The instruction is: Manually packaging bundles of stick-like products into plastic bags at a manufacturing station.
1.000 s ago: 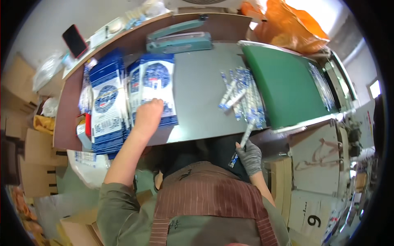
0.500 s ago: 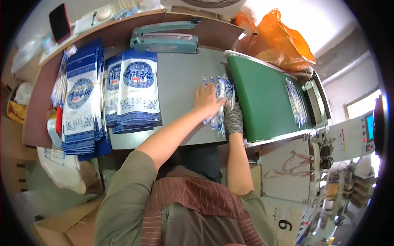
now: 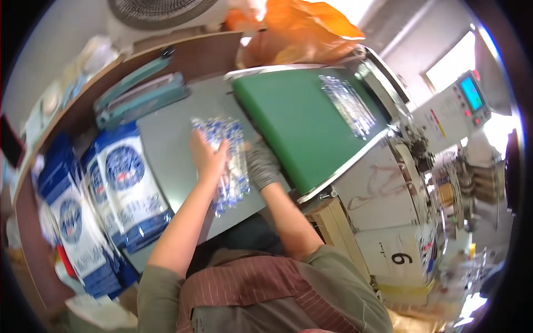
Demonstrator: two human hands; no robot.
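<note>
A loose bundle of slim clear packets with blue-and-white print (image 3: pixel 236 158) lies on the grey tabletop between my hands. My bare left hand (image 3: pixel 210 158) grips its left side, thumb raised over the packets and the other fingers partly hidden. Against the right side, my right hand (image 3: pixel 262 164), in a grey striped glove with bare fingertips, is closed on the edge of the bundle. Motion blurs both hands somewhat. More slim packets (image 3: pixel 348 106) lie in a row on the green conveyor belt (image 3: pixel 283 127) to the right.
Stacked blue-and-white bags (image 3: pixel 130 183) lie left, beside another bag pile (image 3: pixel 75 222). A teal bag sealer (image 3: pixel 141 97) stands at the back. Behind the belt sits an orange plastic bag (image 3: pixel 305 30). A control panel with a lit screen (image 3: pixel 471 93) is at right.
The view has swung right and tilted, so the table appears shifted left. My left hand has gone from spread over the packets to gripping their left side; the packets look gathered more closely.
</note>
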